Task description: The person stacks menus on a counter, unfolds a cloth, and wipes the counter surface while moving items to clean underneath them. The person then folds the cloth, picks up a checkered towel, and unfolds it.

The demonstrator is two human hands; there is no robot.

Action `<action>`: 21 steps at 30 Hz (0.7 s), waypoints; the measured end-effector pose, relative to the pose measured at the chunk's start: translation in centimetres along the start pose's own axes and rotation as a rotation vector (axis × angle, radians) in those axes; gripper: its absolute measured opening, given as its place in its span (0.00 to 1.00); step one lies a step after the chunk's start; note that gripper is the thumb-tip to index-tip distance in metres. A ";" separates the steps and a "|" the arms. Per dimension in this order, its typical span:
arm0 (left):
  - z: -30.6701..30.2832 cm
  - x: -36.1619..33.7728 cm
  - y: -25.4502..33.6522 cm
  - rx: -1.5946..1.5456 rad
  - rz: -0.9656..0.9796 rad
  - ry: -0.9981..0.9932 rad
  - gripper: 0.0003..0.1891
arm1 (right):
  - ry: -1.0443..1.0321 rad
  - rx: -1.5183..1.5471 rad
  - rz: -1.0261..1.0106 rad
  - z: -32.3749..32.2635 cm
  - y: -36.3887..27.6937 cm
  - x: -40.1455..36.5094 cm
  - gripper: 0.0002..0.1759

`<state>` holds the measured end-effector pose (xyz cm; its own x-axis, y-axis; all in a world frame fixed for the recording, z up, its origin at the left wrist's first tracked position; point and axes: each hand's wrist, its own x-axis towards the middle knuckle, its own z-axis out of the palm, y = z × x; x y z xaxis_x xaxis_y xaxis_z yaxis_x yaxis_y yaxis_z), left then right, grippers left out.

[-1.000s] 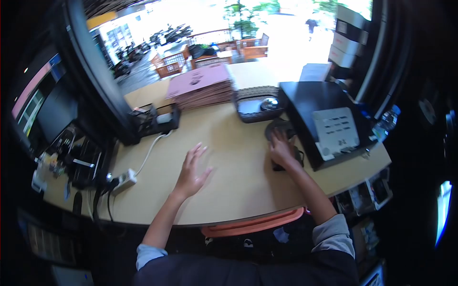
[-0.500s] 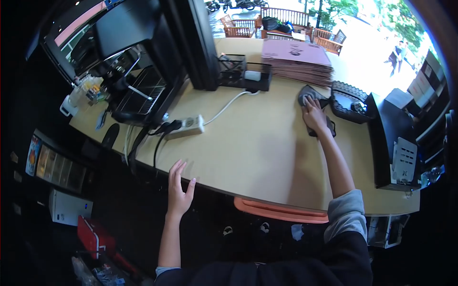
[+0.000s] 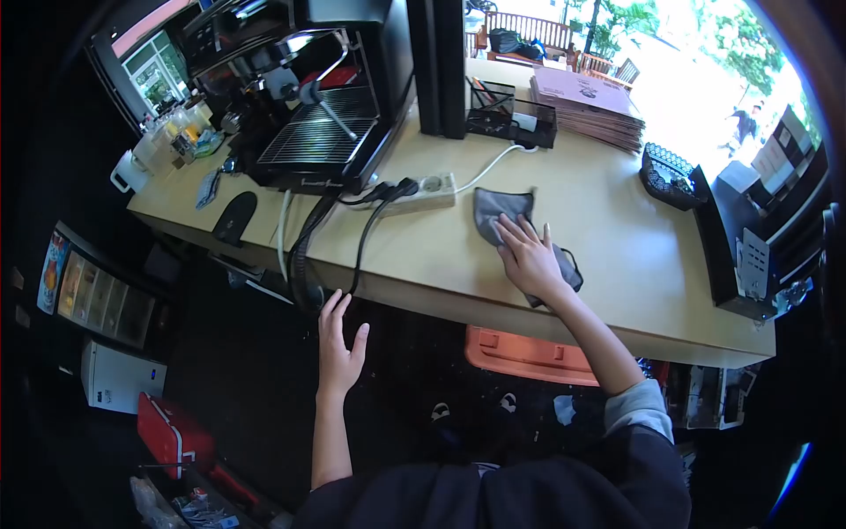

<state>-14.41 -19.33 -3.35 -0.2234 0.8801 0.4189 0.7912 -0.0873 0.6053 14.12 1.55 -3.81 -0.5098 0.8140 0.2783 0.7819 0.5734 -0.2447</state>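
Observation:
A dark grey cloth (image 3: 495,204) lies on the light wooden counter (image 3: 423,251), right of a white power strip (image 3: 421,193). My right hand (image 3: 529,256) rests flat on the cloth, fingers spread, hiding its middle. Near the counter's front edge, by the hanging black cables (image 3: 359,251), my left hand (image 3: 340,344) is held in the air with its fingers apart and nothing in it.
A coffee machine (image 3: 326,132) stands at the back left. Behind the cloth are a black organizer (image 3: 538,128) and stacked pink boxes (image 3: 590,101). A black basket (image 3: 667,176) and black stand (image 3: 727,247) are at right. An orange bin (image 3: 529,354) sits below.
My right hand and the cloth have moved left and toward the front edge, away from the black basket. The view has shifted, showing more of the coffee machine. My left hand remains raised and empty.

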 end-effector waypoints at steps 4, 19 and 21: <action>-2.7 -2.3 -1.3 -0.045 -0.018 0.042 0.24 | 0.052 -0.059 -0.072 4.4 -8.8 1.3 0.27; 6.1 3.4 5.3 -0.406 0.336 -0.153 0.21 | 0.218 -0.018 0.155 -2.4 -0.3 -12.4 0.28; 7.3 3.7 6.6 -0.472 0.309 -0.188 0.21 | 0.278 -0.157 0.432 -4.8 6.2 -16.6 0.24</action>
<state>-5.85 -13.24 -2.78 0.1162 0.8445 0.5228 0.4551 -0.5131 0.7277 29.21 -8.86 -5.52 -0.0318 0.9054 0.4233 0.9546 0.1530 -0.2556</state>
